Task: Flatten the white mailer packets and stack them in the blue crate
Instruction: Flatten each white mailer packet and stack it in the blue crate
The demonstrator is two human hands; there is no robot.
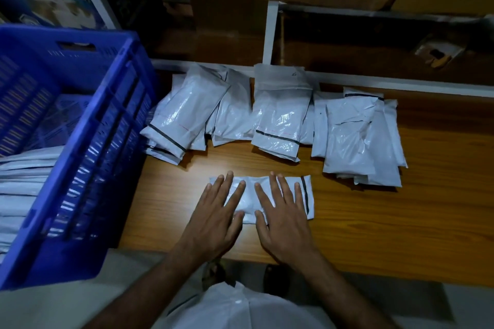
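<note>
Both hands lie flat on one white mailer packet [250,199] that sits crosswise on the wooden surface [401,222], near its front edge. The left hand [213,222] covers the packet's left half, the right hand [283,222] its right half; on each the fingers [278,189] are straight and spread, pressing down, not curled round anything. A dark adhesive strip [305,195] runs across the packet's right end, beyond the right hand.

The packet looks like thin, glossy plastic film, puffed with a soft filling and trapped air, so it is probably light, limp and slippery; it will likely sag if lifted by one corner. Pushing the palms outward from the middle should drive the air toward the ends. For lifting, taking it by both short ends, or sliding the fingers under one long edge, looks safest.

More unflattened packets [278,120] lie in overlapping heaps farther back on the surface. The blue crate [88,157] stands to the left, its near corner overhanging the surface, with a stack of flattened packets [24,184] already inside.

No brand or readable writing shows; one rear packet bears a small dark mark [294,74], too small to make out
</note>
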